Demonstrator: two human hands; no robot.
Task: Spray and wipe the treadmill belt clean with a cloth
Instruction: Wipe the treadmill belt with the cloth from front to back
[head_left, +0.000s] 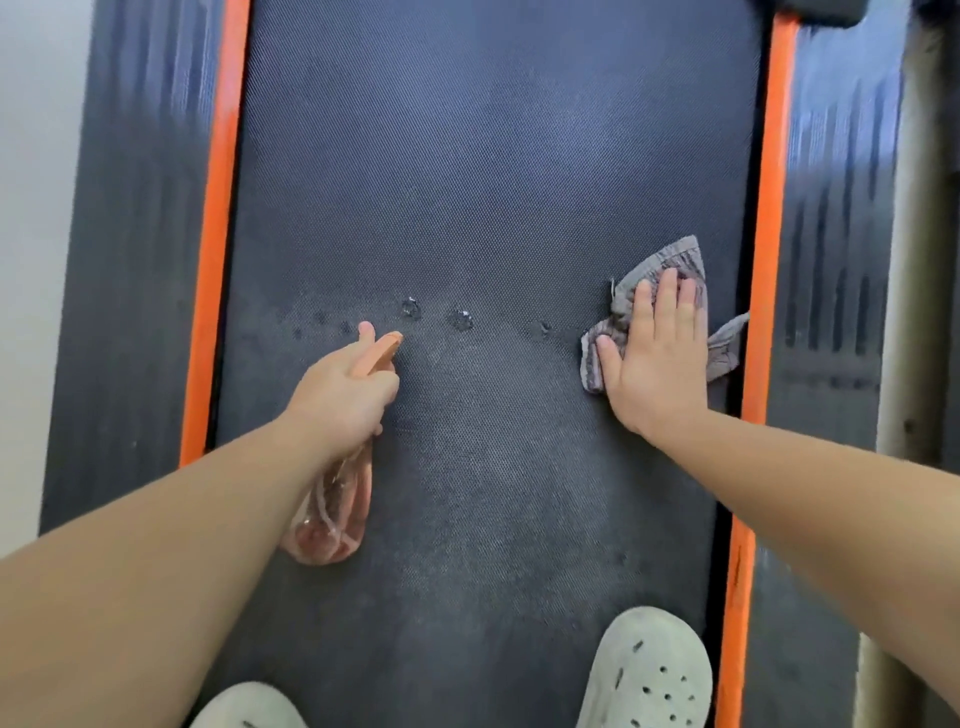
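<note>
left side rail (130, 260): dark, ribbed, runs along the left edge of the deck. the left orange strip (218, 234) borders the treadmill belt (493, 156) on its inner side.

left hand (343, 395): fingers curled round the neck of a pink translucent spray bottle (332, 514), gripping it. the hand is over the left half of the belt, near the strip but apart from it. the orange spray head (382, 351) points up the belt. the bottle body hangs toward the near end.

water droplets (410, 307): two clear beads just ahead of the spray head, with smaller wet spots in line across the belt.

belt centre: open room between the hands and across the whole far half.

right hand (654, 353): fingers straight, palm flat, pressing a grey cloth (670, 257) onto the belt near its right edge. one cloth corner lies just beside the right orange strip (774, 208). the right side rail (841, 260) lies beyond it.

near end: two pale perforated clogs (649, 675) stand on the belt.
</note>
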